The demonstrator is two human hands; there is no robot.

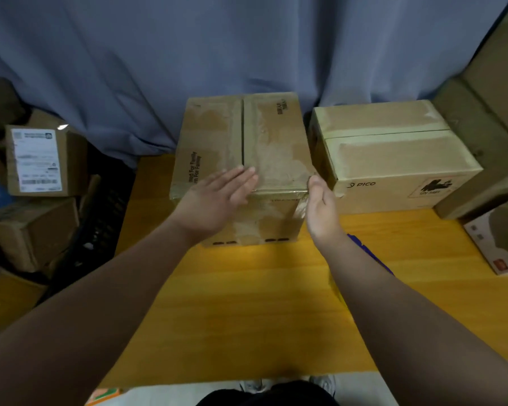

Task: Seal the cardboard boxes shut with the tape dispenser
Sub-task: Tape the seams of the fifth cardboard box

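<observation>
A brown cardboard box stands on the yellow table, its top flaps closed with a dark seam down the middle and glossy tape across the near part. My left hand lies flat with straight fingers on the box's near top edge. My right hand is at the box's near right corner, fingertips pinching the tape end there. To the right stands a second box marked PICO, with tape along its seam. A blue and yellow object, partly hidden under my right forearm, lies on the table; I cannot tell what it is.
Large cardboard boxes rise at the right edge, with a white carton beside them. At the left, off the table, several boxes are stacked by a black crate. A blue curtain hangs behind.
</observation>
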